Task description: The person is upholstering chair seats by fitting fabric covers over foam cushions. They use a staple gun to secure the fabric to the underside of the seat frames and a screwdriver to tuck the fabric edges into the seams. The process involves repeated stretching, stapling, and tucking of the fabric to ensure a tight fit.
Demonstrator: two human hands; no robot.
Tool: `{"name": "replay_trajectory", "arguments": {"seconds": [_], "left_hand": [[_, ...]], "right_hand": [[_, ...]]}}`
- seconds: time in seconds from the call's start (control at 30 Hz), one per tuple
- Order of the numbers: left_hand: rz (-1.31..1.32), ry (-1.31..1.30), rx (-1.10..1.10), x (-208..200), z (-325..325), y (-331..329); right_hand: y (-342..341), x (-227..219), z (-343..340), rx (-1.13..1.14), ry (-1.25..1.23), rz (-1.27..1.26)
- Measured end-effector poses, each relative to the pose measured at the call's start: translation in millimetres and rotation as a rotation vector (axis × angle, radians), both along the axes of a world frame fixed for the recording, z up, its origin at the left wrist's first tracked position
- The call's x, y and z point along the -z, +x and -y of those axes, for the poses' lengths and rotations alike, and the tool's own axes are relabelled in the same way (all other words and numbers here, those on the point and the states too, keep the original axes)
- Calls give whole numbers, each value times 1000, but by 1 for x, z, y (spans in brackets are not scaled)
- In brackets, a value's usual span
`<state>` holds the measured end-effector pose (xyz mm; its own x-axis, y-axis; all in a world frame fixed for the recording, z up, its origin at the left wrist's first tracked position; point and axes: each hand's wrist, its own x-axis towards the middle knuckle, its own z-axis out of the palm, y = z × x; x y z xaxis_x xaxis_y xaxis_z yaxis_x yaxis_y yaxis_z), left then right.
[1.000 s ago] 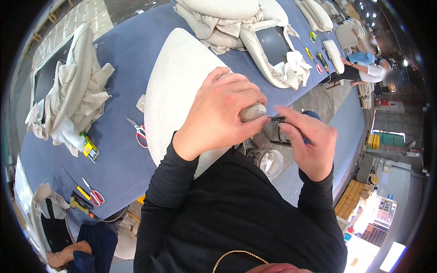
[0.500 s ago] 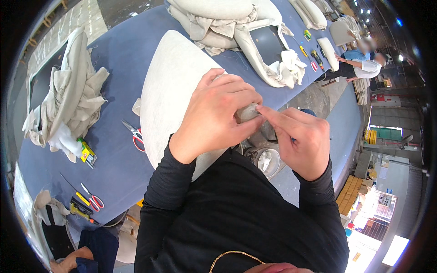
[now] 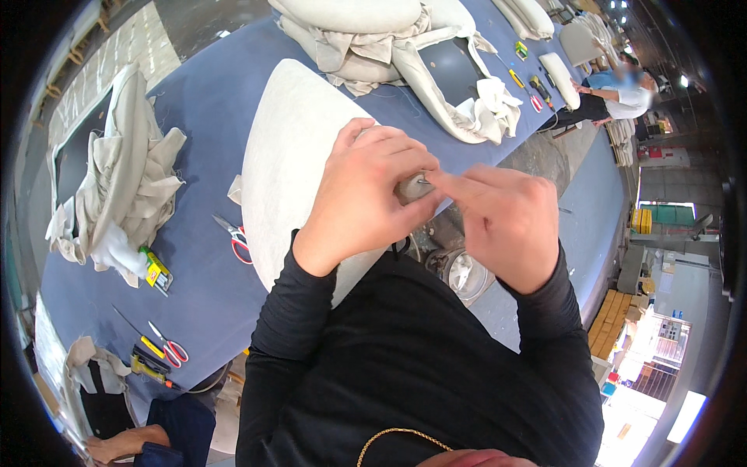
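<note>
A cream fabric-covered cushion [image 3: 292, 148], curved on its outer side, stands tilted against my body at the edge of the blue-covered table. My left hand [image 3: 366, 194] wraps round its right-hand corner, fingers over the top and thumb below. Between thumb and forefinger a rounded bit of the fabric bulges out. My right hand [image 3: 510, 226] is closed, its forefinger reaching to that corner. A thin metal piece [image 3: 424, 181] shows at the fingertip; what the curled fingers hold is mostly hidden.
Red-handled scissors [image 3: 236, 240] lie left of the cushion. Farther left are a fabric-covered piece [image 3: 117, 163], a yellow-green box [image 3: 158, 272], more scissors [image 3: 173, 349] and a staple gun [image 3: 152, 367]. Covered pieces [image 3: 350, 47] are piled behind. A bucket [image 3: 467, 276] stands below; other people work nearby.
My right hand has shifted slightly up and left, and the metal piece at its fingertip shows more plainly. My left hand keeps its grip on the corner. The whole view has shifted a little.
</note>
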<state>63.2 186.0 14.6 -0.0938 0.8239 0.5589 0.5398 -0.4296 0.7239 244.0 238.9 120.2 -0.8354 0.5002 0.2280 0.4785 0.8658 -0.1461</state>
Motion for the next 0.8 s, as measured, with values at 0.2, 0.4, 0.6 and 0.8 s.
{"name": "replay_trajectory", "arguments": {"seconds": [0.2,0.4,0.6,0.8], "left_hand": [[-29,-4,1,-5,6,-8],[-49,59,1,-14,66,-36],[105,75,113,-23,209,-54],[617,-11,-557,30,351,37]], "right_hand": [[5,21,-4,-8,-166,-199],[-17,-7,-19,-330,-446,-122],[-77,220,-143,-234,-1496,-577],[-209,370,-110,-12,-1739,-728]]}}
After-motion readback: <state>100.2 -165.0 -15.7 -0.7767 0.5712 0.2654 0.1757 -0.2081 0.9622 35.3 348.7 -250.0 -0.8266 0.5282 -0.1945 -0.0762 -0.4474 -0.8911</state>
